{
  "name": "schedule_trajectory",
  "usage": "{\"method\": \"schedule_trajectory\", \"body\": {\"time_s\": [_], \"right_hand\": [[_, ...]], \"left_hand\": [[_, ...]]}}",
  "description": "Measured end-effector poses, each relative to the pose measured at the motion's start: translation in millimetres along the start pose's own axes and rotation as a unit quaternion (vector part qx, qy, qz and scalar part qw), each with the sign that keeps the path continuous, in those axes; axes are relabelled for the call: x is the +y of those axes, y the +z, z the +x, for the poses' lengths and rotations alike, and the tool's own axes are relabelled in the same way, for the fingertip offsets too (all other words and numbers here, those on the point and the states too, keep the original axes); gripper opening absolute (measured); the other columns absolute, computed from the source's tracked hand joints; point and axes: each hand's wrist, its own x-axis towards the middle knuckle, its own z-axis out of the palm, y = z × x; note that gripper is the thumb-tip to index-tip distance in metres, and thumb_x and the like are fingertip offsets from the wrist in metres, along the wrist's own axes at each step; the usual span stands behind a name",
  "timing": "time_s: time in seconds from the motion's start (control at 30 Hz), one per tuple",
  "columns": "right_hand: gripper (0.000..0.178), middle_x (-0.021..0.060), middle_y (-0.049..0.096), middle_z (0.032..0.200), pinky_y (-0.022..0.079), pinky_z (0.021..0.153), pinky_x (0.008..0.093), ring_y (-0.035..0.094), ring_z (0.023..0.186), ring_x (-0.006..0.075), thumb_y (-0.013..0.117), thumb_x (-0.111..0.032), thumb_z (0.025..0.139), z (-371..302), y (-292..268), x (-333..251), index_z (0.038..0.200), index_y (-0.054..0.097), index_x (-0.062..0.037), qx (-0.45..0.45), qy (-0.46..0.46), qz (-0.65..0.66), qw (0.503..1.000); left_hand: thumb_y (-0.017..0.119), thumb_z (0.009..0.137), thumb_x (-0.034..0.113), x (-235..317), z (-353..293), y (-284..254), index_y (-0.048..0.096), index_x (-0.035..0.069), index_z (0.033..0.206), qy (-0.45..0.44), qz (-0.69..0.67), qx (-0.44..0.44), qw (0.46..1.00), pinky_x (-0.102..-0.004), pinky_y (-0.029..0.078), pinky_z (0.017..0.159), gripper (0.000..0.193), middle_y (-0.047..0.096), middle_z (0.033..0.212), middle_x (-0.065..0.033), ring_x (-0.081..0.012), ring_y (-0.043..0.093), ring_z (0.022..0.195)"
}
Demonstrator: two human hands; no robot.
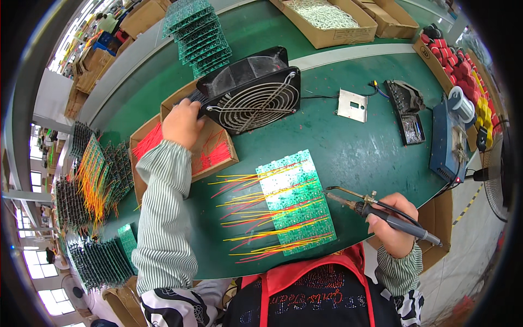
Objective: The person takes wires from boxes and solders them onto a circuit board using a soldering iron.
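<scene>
My right hand [393, 229] is wrapped round a soldering iron [384, 217], which has a thin metal solder feed tube along it. Its tip points left, close to the right edge of a green circuit board panel [297, 199]. Rows of red and yellow wires [245, 215] lie across that panel and stick out past its left side. At the upper left, my left hand [183, 124] reaches over a cardboard box [231, 143] of cut red wires [213, 150]. Its fingers curl in beside dark wires [195, 97] next to the fan; the fingertips are partly hidden.
A black fan [253, 98] with a wire guard stands behind the panel. Stacked boards [199, 41] rise at the back; more, some wired, stand at left [101, 261]. On the right are a metal plate [352, 106], a black tray [406, 111] and a blue soldering unit [447, 144] with a spool.
</scene>
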Motion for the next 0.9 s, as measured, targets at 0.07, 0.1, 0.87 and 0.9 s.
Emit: {"method": "schedule_trajectory", "body": {"time_s": [0.07,0.1,0.87,0.9], "right_hand": [[0.017,0.0040,0.062,0.065,0.044,0.052,0.0232,0.056,0.056,0.0080,0.071,-0.008,0.071,4,2,-3,0.081,0.059,0.0002,-0.008,0.000,0.000,1.000],[0.017,0.0042,0.062,0.065,0.044,0.052,0.0233,0.056,0.056,0.0080,0.071,-0.008,0.071,6,3,-3,0.081,0.059,0.0003,-0.008,0.002,-0.001,1.000],[0.016,0.0053,0.063,0.065,0.047,0.052,0.0227,0.060,0.055,0.0095,0.069,-0.005,0.075,9,3,-7,0.084,0.057,0.0016,-0.006,0.009,0.023,1.000],[0.016,0.0052,0.062,0.065,0.047,0.052,0.0227,0.060,0.055,0.0094,0.069,-0.005,0.075,8,2,-7,0.084,0.057,0.0016,-0.007,0.009,0.019,1.000]], "left_hand": [[0.065,0.074,0.013,-3,11,11,0.064,0.010,0.090,0.014,0.040,0.022,0.999,-0.0414,0.050,0.076,0.017,0.057,0.092,-0.0108,-0.0279,0.059,0.092],[0.061,0.074,0.009,2,18,13,0.064,0.010,0.084,-0.012,0.012,0.021,1.000,-0.0412,0.050,0.075,0.010,0.058,0.091,-0.0103,-0.0281,0.060,0.090],[0.057,0.080,0.009,-3,7,-19,0.067,0.007,0.090,0.058,0.066,-0.007,0.996,-0.0439,0.049,0.074,0.014,0.060,0.086,-0.0147,-0.0316,0.061,0.082],[0.057,0.080,0.009,-2,5,-21,0.066,0.006,0.090,0.063,0.062,-0.020,0.996,-0.0443,0.049,0.074,0.015,0.061,0.087,-0.0153,-0.0325,0.061,0.083]]}}
